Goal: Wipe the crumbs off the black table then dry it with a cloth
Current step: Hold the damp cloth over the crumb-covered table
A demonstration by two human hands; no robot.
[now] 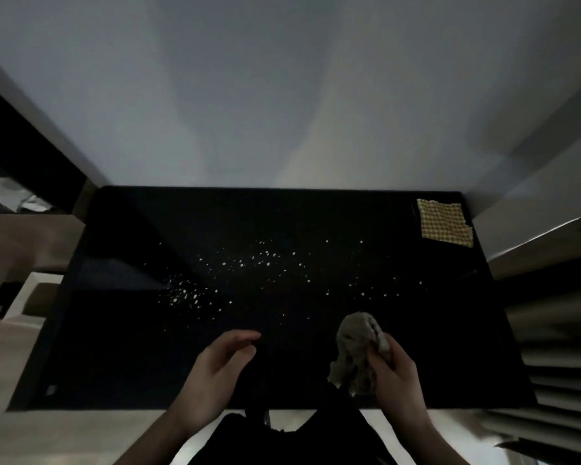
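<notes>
- Grey rag (358,350) is bunched and clamped in the right hand (394,374), fingers curled round its lower right side; it is held just over the near edge of the black table (121,347), likely staged for the first wipe.
- Whether the rag touches the tabletop cannot be told.
- Left hand (220,364) is held empty beside it, fingers loosely extended and slightly apart, thumb separated; probably kept free to catch or cup crumbs at the edge.
- Crumbs (249,266) are scattered across the table's middle, well ahead of both hands; a denser patch (185,295) lies left of centre. Too many and too small to be counted; dozens is a fair estimate.
- No wiped lane is visible, so the wiping step is judged not yet started.
- Yellow checked cloth (445,223) is laid flat at the far right corner, clear of the crumbs, presumably reserved dry for the drying step.
- Count: two cloths, two hands, one table.
</notes>
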